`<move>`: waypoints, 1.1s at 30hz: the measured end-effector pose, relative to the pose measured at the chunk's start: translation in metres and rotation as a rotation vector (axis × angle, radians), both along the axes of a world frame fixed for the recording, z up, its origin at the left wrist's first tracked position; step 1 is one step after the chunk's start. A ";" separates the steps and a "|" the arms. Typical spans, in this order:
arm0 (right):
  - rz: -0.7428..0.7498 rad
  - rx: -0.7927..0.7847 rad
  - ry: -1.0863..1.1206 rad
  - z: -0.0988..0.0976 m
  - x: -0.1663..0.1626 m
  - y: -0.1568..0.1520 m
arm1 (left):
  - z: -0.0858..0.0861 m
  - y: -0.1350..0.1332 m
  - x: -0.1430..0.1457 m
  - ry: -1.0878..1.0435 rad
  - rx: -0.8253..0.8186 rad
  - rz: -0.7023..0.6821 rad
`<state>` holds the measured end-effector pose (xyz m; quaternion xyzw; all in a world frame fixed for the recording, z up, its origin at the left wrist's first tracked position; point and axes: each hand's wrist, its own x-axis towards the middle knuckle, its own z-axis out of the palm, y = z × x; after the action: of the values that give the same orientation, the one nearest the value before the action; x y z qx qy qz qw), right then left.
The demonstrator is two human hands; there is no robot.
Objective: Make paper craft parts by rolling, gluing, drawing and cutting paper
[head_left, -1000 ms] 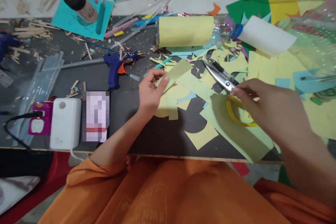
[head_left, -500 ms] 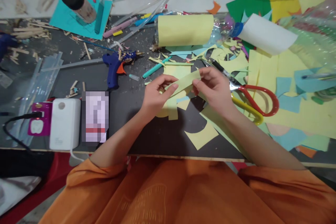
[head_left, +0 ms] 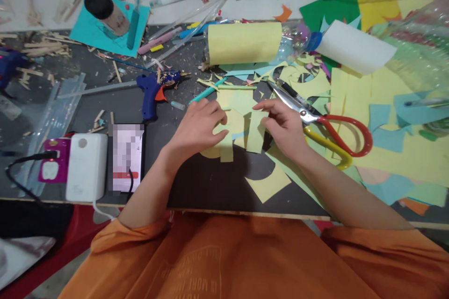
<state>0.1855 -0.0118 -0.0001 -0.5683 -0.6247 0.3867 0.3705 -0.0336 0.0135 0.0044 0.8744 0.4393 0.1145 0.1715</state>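
Observation:
My left hand (head_left: pixel 201 126) is open, its thumb apart from its curled fingers. It hovers over or touches a cut yellow paper piece (head_left: pixel 227 152); contact is hard to make out. Between the thumb and fingers of my right hand (head_left: pixel 285 127) is a pale yellow-green paper strip (head_left: pixel 255 133), pointing down toward me. More yellow paper (head_left: pixel 235 98) lies beneath and beyond both hands. Just right of my right hand are scissors (head_left: pixel 345 133) with one red and one yellow handle, blades pointing away to the left.
A bottle wrapped in yellow paper (head_left: pixel 244 43) lies behind the hands. On the left are a blue glue gun (head_left: pixel 150 91), clear glue sticks (head_left: pixel 61 107), a white power bank (head_left: pixel 86 167) and a phone (head_left: pixel 126 156). Paper scraps (head_left: pixel 270 182) lie near the table's front edge.
Both hands held the strip between them before. My left hand has let go and moved left, opening. The strip has swung from slanting sideways to pointing down at my right hand.

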 end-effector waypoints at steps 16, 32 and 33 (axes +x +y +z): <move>0.113 0.269 -0.515 -0.008 0.011 0.009 | -0.005 -0.002 0.006 -0.192 0.065 0.207; -0.024 0.014 -0.059 -0.004 0.018 0.016 | -0.013 -0.007 0.013 -0.242 0.060 0.164; -0.032 0.017 -0.024 -0.003 0.017 0.016 | -0.014 -0.007 0.014 -0.241 0.052 0.155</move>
<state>0.2025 0.0046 -0.0029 -0.5796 -0.6231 0.3685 0.3742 -0.0195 0.0063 -0.0098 0.8218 0.4787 0.2429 0.1910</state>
